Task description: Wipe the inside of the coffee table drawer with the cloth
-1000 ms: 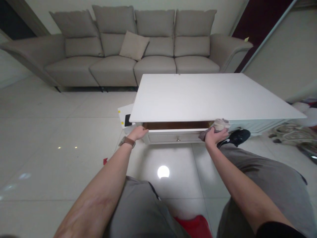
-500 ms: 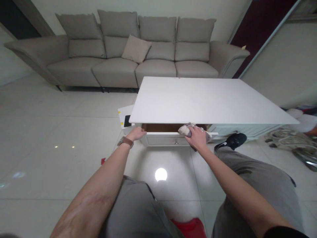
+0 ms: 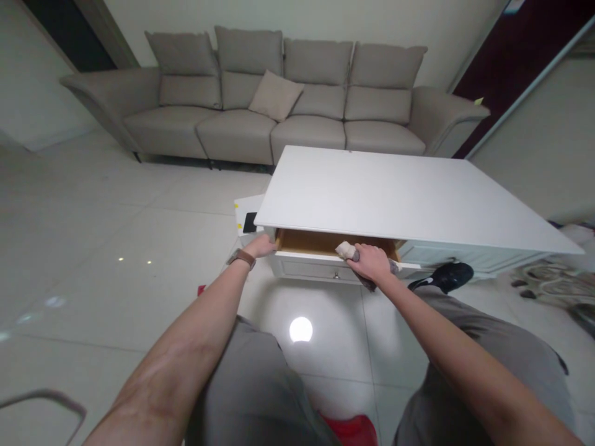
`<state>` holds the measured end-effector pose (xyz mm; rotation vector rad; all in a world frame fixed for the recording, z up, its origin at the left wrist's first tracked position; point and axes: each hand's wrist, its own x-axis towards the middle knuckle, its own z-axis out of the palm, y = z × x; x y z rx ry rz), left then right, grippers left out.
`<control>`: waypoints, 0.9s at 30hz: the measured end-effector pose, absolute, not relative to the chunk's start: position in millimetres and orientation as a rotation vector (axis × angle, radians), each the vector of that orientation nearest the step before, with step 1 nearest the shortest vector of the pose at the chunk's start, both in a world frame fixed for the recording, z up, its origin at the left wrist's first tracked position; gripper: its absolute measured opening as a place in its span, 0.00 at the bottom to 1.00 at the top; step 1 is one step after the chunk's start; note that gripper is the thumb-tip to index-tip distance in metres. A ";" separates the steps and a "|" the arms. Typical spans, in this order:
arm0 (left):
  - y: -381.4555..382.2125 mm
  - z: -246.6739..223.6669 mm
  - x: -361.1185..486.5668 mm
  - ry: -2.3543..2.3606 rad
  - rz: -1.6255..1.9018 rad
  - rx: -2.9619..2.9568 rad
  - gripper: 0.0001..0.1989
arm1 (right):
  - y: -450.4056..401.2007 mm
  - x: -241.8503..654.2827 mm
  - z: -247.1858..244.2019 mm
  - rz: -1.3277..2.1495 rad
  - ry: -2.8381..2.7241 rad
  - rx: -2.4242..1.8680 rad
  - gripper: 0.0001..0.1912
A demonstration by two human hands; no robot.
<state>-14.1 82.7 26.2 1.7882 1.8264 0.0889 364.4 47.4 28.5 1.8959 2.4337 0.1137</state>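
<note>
A white coffee table (image 3: pixel 395 192) stands in front of me with its left drawer (image 3: pixel 307 269) pulled partly out. The brown inside of the drawer shows behind its white front, which has a small round knob. My left hand (image 3: pixel 261 245) is closed at the drawer's left end, its fingertips hidden at the edge. My right hand (image 3: pixel 370 261) is wrapped round a crumpled grey and white cloth (image 3: pixel 346 250) at the top edge of the drawer front, right of the knob. Part of the cloth hangs down over the front.
A grey sofa (image 3: pixel 242 133) with a beige cushion (image 3: pixel 276 96) stands behind the table. A white box (image 3: pixel 240 214) is at the table's left. Near my feet lies something red (image 3: pixel 353 430). Coiled hoses (image 3: pixel 543 279) lie at the right.
The view has shifted, and more of the drawer's inside shows. My right hand has closed more tightly over the cloth, which looks more bunched.
</note>
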 end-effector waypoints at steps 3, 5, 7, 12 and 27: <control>82.0 23.0 -18.5 1.808 0.029 1.790 0.13 | 36.3 364.9 24.4 0.121 2.436 1.889 0.22; 81.1 22.7 -20.0 1.796 0.035 1.739 0.13 | 29.1 367.0 21.7 0.129 2.468 1.878 0.22; 79.5 24.3 -20.5 1.780 0.028 1.703 0.14 | 19.3 368.9 16.1 0.173 2.537 1.875 0.23; 72.9 31.4 -17.9 1.777 -0.002 1.696 0.15 | -10.4 355.3 -17.5 0.188 2.841 1.546 0.34; 70.6 25.5 -16.7 1.793 0.040 1.749 0.16 | 12.2 144.0 -161.5 -0.026 2.978 0.556 0.12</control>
